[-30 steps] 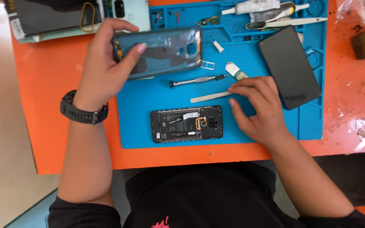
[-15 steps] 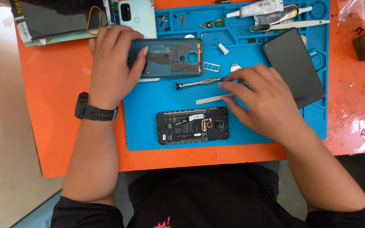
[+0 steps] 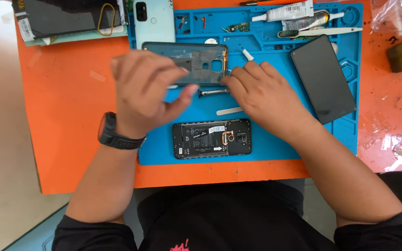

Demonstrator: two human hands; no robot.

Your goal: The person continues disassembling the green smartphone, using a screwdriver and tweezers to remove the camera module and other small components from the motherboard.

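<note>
Nearest the person, close to the near edge of the blue repair mat, the opened phone body lies flat with its battery and boards showing, its long axis running left to right, parallel to that edge; neither hand touches it. Just beyond it a pale flat pry tool lies loose on the mat, then a small metal screwdriver, also lying left to right, its right end under the fingertips of the right hand. That hand is curled and closing on the driver's end, though whether it has a true pinch is hidden by the fingers. The left hand, blurred, hovers with fingers loosely spread just in front of the dark translucent back cover; whether it touches the cover cannot be told. The cover lies beyond both hands, long axis across the mat, with the left hand nearer its middle. To the right, well apart, a black phone screen panel lies tilted. Along the far edge sit a glue tube and small parts.
</note>
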